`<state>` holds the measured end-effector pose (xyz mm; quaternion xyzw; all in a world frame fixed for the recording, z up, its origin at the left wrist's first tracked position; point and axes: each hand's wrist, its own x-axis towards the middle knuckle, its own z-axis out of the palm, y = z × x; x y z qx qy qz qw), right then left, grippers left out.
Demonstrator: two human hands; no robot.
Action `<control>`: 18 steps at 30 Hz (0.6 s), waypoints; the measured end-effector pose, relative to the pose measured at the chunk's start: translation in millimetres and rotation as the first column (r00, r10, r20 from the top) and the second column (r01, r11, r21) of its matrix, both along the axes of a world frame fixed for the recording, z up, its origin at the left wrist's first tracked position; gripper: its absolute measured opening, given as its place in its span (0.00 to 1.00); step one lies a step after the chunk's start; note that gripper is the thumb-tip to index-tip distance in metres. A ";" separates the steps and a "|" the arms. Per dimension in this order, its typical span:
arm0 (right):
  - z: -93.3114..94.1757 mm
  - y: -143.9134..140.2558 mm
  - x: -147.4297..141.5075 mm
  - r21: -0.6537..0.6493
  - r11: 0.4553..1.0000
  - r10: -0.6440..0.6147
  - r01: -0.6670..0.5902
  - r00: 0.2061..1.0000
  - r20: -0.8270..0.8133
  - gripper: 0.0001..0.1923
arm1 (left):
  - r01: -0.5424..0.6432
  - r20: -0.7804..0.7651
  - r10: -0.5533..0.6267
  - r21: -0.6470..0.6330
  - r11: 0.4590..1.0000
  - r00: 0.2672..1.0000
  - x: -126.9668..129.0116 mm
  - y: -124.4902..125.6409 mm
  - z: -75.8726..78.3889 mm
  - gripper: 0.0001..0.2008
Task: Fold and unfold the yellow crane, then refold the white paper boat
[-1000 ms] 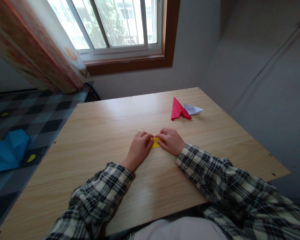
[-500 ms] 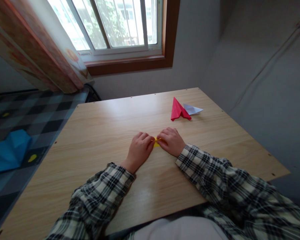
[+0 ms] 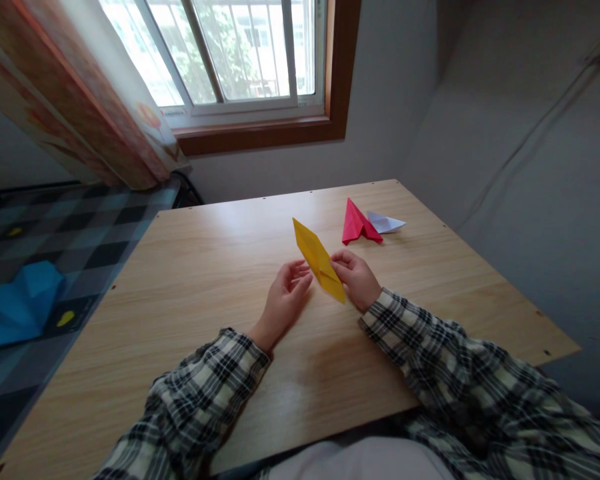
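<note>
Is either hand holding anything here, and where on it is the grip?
The right hand pinches the folded yellow paper at its lower half, near the middle fold. The left hand is open, fingertips at its edge.

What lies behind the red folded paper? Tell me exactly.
Behind the red folded paper lies a white folded paper, its right part showing on the wooden table. Its left end is covered by the red one.

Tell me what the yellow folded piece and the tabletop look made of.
Yellow folded piece: thin matte paper, judging by sharp creases and flat facets; the right hand pinches it, the left hand beside it. Tabletop: light wood-grain surface with soft sheen, likely laminate board, though solid wood can't be ruled out.
</note>
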<state>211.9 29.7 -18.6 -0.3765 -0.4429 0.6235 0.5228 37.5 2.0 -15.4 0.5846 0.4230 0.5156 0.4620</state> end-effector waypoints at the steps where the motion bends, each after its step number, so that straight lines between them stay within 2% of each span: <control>1: -1.0 -1.5 -2.6 -0.036 0.999 0.018 -0.019 0.999 -0.033 0.19 | 0.039 0.018 -0.038 -0.037 0.999 0.999 4.5 -1.3 0.2 0.16; 6: -3.9 -10.0 -10.8 -0.087 0.990 0.100 -0.109 0.990 -0.100 0.20 | 0.022 0.094 -0.014 -0.081 0.996 0.995 15.2 -5.9 2.5 0.16; 10: -5.2 -13.6 -11.6 -0.039 0.991 0.121 -0.125 0.988 -0.091 0.21 | 0.025 0.105 -0.012 -0.117 0.993 0.994 13.7 -5.7 1.4 0.17; 14: -5.5 -14.2 -11.7 0.013 0.989 0.149 -0.148 0.986 -0.080 0.18 | 0.032 0.130 -0.014 -0.139 0.990 0.991 13.2 -4.9 0.1 0.17; 18: -5.5 -13.4 -12.0 0.008 0.990 0.144 -0.144 0.988 -0.054 0.17 | 0.049 0.151 -0.023 -0.166 0.985 0.988 13.5 -5.1 2.2 0.17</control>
